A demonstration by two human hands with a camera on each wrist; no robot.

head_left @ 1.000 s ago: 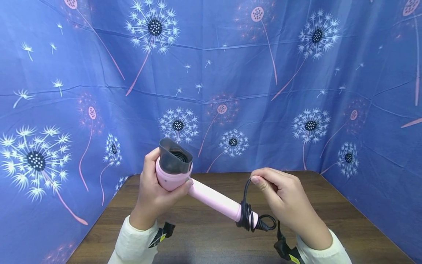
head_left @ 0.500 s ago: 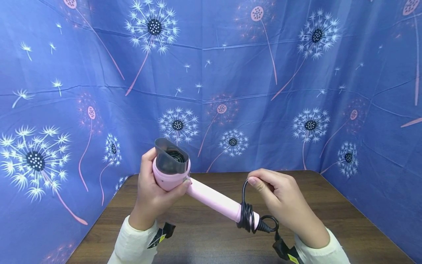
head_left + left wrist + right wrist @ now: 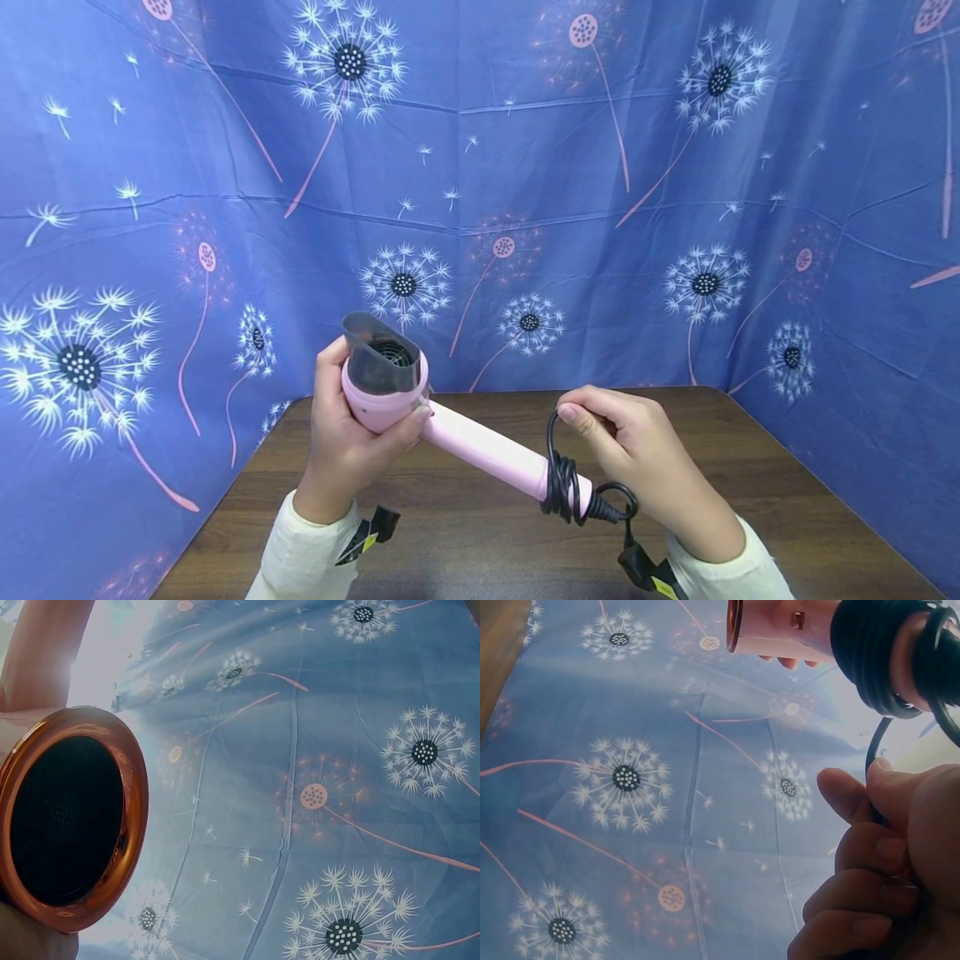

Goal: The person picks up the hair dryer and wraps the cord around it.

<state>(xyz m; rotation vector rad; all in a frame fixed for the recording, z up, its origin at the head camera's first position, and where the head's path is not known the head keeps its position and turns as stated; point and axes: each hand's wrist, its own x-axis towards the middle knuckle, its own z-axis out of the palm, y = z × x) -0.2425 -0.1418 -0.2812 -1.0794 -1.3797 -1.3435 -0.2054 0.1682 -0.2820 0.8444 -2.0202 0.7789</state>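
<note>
A pink hair dryer (image 3: pixel 483 448) is held above the table, its handle slanting down to the right. My left hand (image 3: pixel 337 458) grips it round the head, thumb across the front. The smoky see-through nozzle (image 3: pixel 372 367) points upward. Several turns of black cord (image 3: pixel 558 487) are wound round the handle's lower end. My right hand (image 3: pixel 641 454) pinches a stretch of that cord between thumb and forefinger, just above the coils. In the left wrist view, the dryer's copper-coloured rear ring (image 3: pixel 135 817) surrounds a dark grille. The right wrist view shows the coils (image 3: pixel 866 656) close up.
A brown wooden table (image 3: pixel 480 550) lies below both hands. Blue cloth (image 3: pixel 465 167) printed with dandelions hangs behind it and along both sides. Black straps with yellow tags (image 3: pixel 367 537) sit at both wrists over pale sleeves.
The dryer's head and my left hand have shifted slightly left, the nozzle tipping that way. My right hand has drifted a little left and down, still pinching the cord.
</note>
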